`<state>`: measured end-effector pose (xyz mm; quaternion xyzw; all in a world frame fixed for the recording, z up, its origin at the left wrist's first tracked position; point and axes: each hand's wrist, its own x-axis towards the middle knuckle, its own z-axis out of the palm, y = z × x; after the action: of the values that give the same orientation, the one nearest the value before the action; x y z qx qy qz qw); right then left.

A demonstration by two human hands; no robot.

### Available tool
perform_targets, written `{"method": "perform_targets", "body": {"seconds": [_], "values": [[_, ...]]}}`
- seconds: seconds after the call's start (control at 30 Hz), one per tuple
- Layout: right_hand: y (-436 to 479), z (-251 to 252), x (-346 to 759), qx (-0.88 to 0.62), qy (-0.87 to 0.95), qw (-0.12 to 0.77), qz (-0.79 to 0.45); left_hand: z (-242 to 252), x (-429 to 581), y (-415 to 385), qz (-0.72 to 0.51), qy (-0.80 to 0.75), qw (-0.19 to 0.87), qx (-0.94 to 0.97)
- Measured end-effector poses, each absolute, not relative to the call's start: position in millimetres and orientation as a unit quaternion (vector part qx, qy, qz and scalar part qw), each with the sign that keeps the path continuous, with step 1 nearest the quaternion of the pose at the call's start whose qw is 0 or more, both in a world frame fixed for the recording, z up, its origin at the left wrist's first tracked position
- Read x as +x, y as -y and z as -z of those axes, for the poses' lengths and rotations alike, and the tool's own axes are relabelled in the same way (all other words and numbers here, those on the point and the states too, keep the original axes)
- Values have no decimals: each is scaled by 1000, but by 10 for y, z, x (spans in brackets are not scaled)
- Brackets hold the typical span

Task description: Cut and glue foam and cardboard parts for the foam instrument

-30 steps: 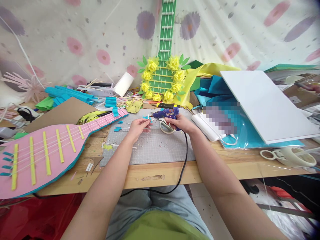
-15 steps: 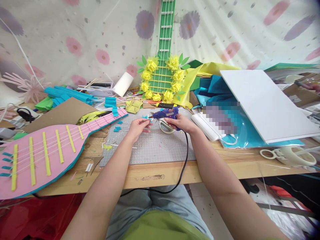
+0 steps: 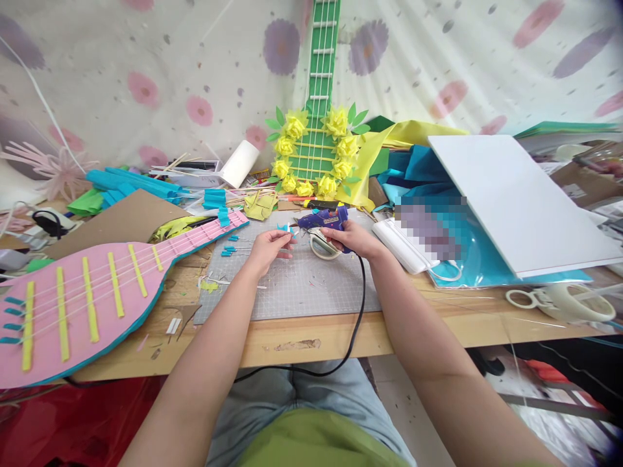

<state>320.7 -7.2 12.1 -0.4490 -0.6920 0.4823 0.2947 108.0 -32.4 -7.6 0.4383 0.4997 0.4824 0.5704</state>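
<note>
Grasping a blue-purple plastic glue gun (image 3: 323,221) in the right hand (image 3: 354,239), over the far part of the grey gridded cutting mat (image 3: 302,292). Held lengthwise roughly along the mat's far edge, nozzle-first to the left. Pinching a small bright-blue-and-white piece (image 3: 284,227) between thumb and fingers of the left hand (image 3: 269,250), likewise over the mat's far part, just left of the nozzle tip; cannot tell touching from barely apart. Angled inward with both forearms, left over the mat's near edge, right beside its right side.
</note>
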Motion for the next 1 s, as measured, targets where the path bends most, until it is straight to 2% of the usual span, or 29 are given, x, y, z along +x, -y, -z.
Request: {"method": "perform_targets", "body": {"seconds": [0.7, 0.87, 1.0], "values": [[-3, -47, 3233, -474, 669, 329, -468, 51, 1082, 345, -468, -491, 574, 459], [-161, 107, 3350, -615, 606, 385, -327, 54, 1061, 325, -496, -477, 579, 437], [-304, 274, 3473, -674, 605, 365, -217, 59, 1016, 270, -582, -478, 552, 359]]}}
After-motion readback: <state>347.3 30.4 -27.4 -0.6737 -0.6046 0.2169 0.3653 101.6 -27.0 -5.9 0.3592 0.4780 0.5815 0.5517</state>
